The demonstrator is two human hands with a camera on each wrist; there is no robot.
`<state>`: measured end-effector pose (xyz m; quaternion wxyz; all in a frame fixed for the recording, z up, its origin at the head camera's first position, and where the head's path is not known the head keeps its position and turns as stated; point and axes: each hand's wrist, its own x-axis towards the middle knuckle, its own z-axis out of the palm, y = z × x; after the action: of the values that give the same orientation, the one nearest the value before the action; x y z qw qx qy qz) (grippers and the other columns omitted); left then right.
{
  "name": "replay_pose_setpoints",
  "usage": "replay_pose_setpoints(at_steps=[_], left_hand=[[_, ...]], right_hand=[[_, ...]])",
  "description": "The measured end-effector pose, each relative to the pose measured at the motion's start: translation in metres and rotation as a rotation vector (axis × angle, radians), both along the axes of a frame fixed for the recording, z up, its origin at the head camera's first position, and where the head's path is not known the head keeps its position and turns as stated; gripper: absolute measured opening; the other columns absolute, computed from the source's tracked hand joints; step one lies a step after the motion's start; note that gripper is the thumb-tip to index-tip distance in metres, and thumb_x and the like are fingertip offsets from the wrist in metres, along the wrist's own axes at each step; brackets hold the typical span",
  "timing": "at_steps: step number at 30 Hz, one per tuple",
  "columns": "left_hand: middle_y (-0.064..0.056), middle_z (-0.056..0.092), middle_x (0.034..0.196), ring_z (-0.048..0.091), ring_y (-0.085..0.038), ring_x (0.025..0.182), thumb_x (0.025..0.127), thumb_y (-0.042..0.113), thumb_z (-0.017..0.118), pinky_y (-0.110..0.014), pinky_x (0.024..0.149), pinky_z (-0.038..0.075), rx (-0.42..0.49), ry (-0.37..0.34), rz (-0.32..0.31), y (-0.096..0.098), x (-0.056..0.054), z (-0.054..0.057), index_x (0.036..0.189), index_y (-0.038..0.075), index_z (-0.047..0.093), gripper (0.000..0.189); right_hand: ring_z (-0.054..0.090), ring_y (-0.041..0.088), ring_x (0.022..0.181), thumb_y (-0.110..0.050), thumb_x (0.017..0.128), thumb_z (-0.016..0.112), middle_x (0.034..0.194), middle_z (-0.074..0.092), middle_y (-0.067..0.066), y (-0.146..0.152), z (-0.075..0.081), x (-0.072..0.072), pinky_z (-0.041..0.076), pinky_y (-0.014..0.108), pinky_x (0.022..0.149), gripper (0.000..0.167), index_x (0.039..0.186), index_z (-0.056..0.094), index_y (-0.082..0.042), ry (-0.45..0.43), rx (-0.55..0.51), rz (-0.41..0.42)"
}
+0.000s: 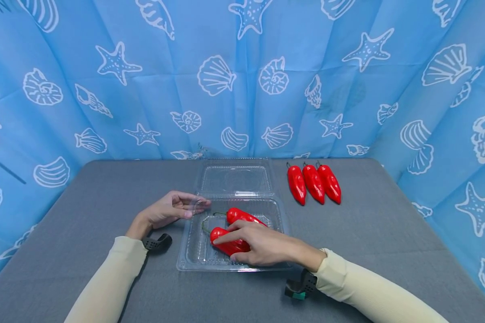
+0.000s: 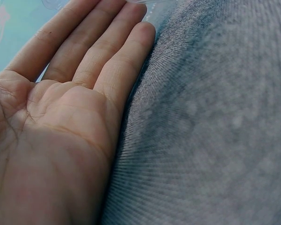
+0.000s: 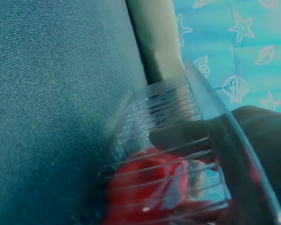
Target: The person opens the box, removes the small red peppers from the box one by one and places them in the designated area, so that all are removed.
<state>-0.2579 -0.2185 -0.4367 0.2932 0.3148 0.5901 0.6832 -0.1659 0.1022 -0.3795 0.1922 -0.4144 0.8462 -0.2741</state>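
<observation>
Two peppers in tray, three beside lid

From here: right hand (image 1: pixel 262 244) pinches near pepper (image 1: pixel 236 247) between thumb and fingers, inside clear tray (image 1: pixel 190 258). Far pepper (image 1: pixel 242 215) lies alongside, both stems leftward, likely so they fit. Left hand (image 1: pixel 167 211), fingers straight, is at tray's left wall, probably steadying it. Lid (image 1: pixel 236 178) folded back, leaving tray open. Three peppers (image 1: pixel 314 183) lie side by side on gray table (image 1: pixel 105 202), presumably for easy reach.
</observation>
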Motion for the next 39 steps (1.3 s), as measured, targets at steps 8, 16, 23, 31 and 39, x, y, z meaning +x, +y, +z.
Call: replay_pose_setpoints(at_steps=[8,16,23,31,39], left_hand=[[-0.021,0.057,0.143,0.053,-0.028,0.135,0.093,-0.011,0.057,-0.039,0.112,0.042,0.000,0.008,0.000,0.000,0.000,0.001,0.140,-0.008,0.054,0.047],[-0.020,0.057,0.142,0.053,-0.027,0.135,0.094,-0.010,0.058,-0.039,0.112,0.042,0.004,0.013,-0.004,0.001,0.000,0.000,0.140,-0.008,0.054,0.047],[-0.020,0.058,0.142,0.053,-0.027,0.135,0.094,-0.007,0.060,-0.038,0.112,0.043,-0.006,0.019,0.009,0.001,0.000,-0.001,0.140,-0.008,0.055,0.046],[-0.021,0.057,0.142,0.054,-0.028,0.134,0.094,-0.008,0.060,-0.039,0.110,0.044,-0.016,0.018,0.018,0.002,0.001,-0.001,0.141,-0.009,0.053,0.047],[-0.022,0.058,0.142,0.055,-0.029,0.133,0.093,-0.009,0.060,-0.039,0.110,0.044,-0.021,0.025,0.027,0.001,0.000,-0.002,0.140,-0.011,0.052,0.048]], right_hand=[[0.049,0.013,0.115,-0.022,0.089,0.078,0.130,0.057,-0.001,-0.003,-0.002,-0.002,0.052,0.025,0.086,0.053,0.139,0.064,-0.031,-0.008,0.011,0.004],[0.048,0.013,0.117,-0.021,0.088,0.079,0.131,0.057,-0.002,-0.001,-0.005,-0.002,0.052,0.026,0.087,0.053,0.138,0.064,-0.032,-0.022,-0.024,-0.012],[0.047,0.021,0.122,-0.016,0.089,0.078,0.137,0.055,0.000,0.003,0.001,0.000,0.054,0.027,0.087,0.055,0.139,0.064,-0.031,-0.033,-0.102,-0.045],[0.054,0.021,0.113,-0.014,0.089,0.077,0.130,0.059,0.001,0.012,0.011,-0.001,0.057,0.028,0.084,0.052,0.138,0.065,-0.027,-0.039,-0.212,-0.075],[0.055,0.022,0.115,-0.015,0.088,0.078,0.130,0.060,-0.001,0.022,0.020,-0.003,0.059,0.031,0.085,0.054,0.139,0.064,-0.025,-0.055,-0.280,-0.113]])
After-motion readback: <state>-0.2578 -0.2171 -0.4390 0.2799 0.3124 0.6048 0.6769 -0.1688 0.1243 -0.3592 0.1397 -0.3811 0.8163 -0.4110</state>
